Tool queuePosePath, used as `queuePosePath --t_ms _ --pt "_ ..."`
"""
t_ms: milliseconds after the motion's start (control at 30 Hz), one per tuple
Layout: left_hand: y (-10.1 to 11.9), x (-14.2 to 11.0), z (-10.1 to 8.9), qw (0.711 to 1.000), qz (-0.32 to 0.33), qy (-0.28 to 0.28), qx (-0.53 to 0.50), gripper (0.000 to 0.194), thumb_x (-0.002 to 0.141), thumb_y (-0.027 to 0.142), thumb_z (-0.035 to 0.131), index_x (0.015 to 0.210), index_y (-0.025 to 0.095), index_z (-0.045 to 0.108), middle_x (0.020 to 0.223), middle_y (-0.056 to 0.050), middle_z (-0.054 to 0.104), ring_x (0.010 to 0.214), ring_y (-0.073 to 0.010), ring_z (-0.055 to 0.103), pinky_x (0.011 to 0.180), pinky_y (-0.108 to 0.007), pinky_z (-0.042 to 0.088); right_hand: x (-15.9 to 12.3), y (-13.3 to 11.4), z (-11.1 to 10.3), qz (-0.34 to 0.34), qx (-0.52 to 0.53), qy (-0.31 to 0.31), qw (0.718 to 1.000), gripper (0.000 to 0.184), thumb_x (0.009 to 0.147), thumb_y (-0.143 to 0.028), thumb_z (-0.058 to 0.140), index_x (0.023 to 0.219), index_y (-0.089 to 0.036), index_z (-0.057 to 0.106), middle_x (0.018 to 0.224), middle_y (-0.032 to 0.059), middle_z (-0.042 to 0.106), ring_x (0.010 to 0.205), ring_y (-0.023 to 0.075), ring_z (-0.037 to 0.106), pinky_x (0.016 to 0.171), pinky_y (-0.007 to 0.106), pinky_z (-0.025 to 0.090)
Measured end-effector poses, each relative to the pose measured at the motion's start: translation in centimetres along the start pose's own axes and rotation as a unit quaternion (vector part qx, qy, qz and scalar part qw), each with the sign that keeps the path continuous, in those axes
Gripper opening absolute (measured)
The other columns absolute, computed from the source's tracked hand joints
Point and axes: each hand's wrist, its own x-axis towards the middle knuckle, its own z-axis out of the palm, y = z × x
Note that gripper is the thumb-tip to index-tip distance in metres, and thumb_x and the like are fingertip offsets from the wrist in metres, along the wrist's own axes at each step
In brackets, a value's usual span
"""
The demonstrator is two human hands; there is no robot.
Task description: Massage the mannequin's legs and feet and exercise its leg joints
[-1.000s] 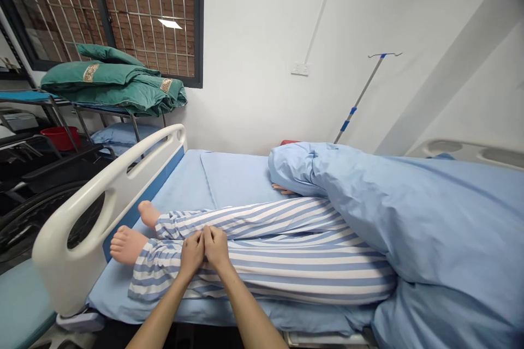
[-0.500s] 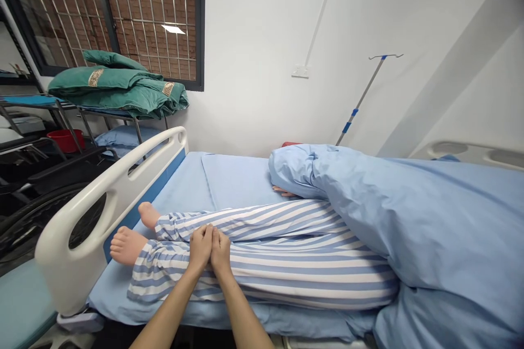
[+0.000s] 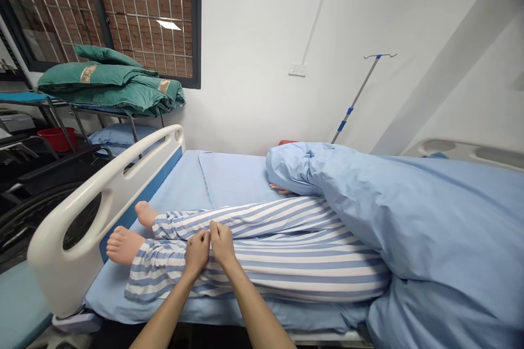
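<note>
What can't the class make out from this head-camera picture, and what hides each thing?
Head view:
Lying figure's upper body: under the blue quilt.
Red object: mostly behind the quilt.
Whether the left hand and right hand grip the striped trousers: the hands hide their fingertips.
Black wheel: cut off by the left edge.

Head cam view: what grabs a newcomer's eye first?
At centre, a left hand and a right hand rest on blue-and-white striped pyjama trousers, worn by a figure lying on a hospital bed, bare feet towards the white plastic footboard at left. A pale blue duvet fills the right, and folded green quilts sit top left on a metal rack.
</note>
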Motion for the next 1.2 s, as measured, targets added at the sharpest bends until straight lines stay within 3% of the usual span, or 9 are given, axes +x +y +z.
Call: queuePosePath --t_ms 300,567,833,1033,1200 --pt "0.1 0.3 0.8 1.000 0.000 -0.016 0.019 0.031 0.077 0.035 0.039 0.050 0.018 0.039 0.049 0.003 0.043 0.053 -0.0104 0.039 0.055 -0.023 0.025 -1.2 2.1 -0.1 0.015 -0.003 0.007 1.000 0.041 0.088 -0.031 0.031 0.054 -0.018 0.049 0.052 0.0003 0.053 0.051 0.0117 0.044 0.051 0.024 0.025" --pt "3.2 0.7 2.4 0.989 -0.054 0.023 -0.134 0.032 0.076 0.037 0.039 0.051 0.018 0.039 0.049 0.003 0.042 0.052 -0.0103 0.038 0.051 -0.023 0.029 -0.9 2.3 -0.4 0.048 0.066 0.032 0.996 0.041 0.088 -0.034 0.031 0.059 -0.016 0.053 0.057 0.0023 0.057 0.053 0.0127 0.047 0.051 0.023 0.029" --pt "1.6 -0.5 2.1 0.998 0.012 -0.017 -0.067 0.034 0.080 0.038 0.035 0.055 0.018 0.047 0.056 0.000 0.053 0.057 -0.0130 0.045 0.058 -0.024 0.030 -0.5 2.4 -0.4 0.060 0.061 0.035 0.996 0.038 0.086 -0.031 0.032 0.054 -0.017 0.048 0.052 0.0009 0.052 0.051 0.0121 0.043 0.051 0.023 0.028" --pt "1.1 -0.2 1.8 0.999 0.023 -0.025 -0.014 0.035 0.081 0.036 0.035 0.051 0.018 0.041 0.049 0.003 0.044 0.053 -0.0109 0.040 0.054 -0.023 0.026 0.1 0.9 -2.5 -0.011 -0.012 -0.004 1.000 0.039 0.087 -0.031 0.033 0.053 -0.017 0.046 0.050 -0.0009 0.049 0.050 0.0106 0.039 0.050 0.024 0.023" --pt "0.8 -0.4 2.0 0.998 0.045 -0.033 0.014 0.034 0.082 0.036 0.035 0.054 0.018 0.042 0.052 0.003 0.047 0.055 -0.0108 0.043 0.057 -0.023 0.028 -1.4 2.1 -2.3 -0.002 -0.019 -0.005 1.000 0.040 0.089 -0.030 0.030 0.057 -0.017 0.050 0.054 0.0009 0.054 0.052 0.0110 0.045 0.052 0.024 0.024"
